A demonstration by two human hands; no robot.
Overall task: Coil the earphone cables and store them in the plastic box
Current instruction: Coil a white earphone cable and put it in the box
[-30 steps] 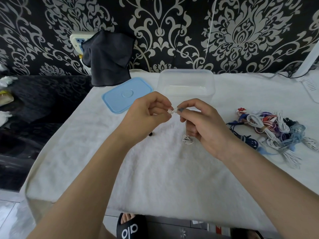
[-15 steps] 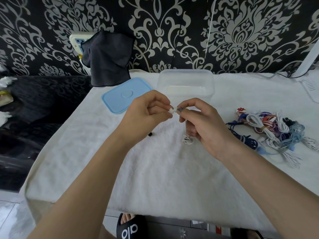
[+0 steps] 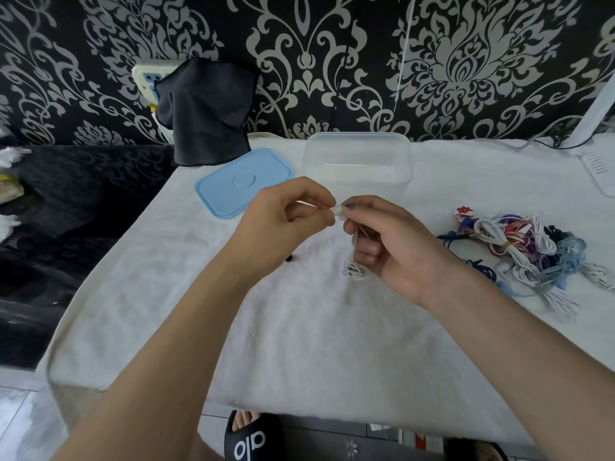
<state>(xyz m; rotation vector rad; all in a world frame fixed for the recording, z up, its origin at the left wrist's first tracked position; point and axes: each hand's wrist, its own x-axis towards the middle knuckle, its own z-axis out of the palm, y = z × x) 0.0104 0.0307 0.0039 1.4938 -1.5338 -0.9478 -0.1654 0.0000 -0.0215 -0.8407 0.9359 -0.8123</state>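
— Any writing you can read from up there?

— Only one bit: white letters on the black slide sandal [image 3: 250, 437] on my foot below the table edge; upside down to me, they look like "alo".

— What have your hands got?

— My left hand [image 3: 283, 224] and right hand [image 3: 392, 247] meet above the white towel-covered table [image 3: 299, 327], both with fingers curled, pinching one small white earphone piece [image 3: 336, 210] between their fingertips. Its thin white cable [image 3: 355, 269] hangs from my right hand and ends in a small coil touching the towel.

— And the counts?

— One clear rectangular plastic box [image 3: 356, 161], open, just beyond my hands. One light blue plastic lid [image 3: 243, 181] flat beside it on the left. One tangled pile of earphone cables [image 3: 529, 254], white, blue, red and purple, well to the right; I cannot count the strands. One dark grey cloth [image 3: 206, 108] hangs against the patterned wall over a white power strip [image 3: 146, 76].
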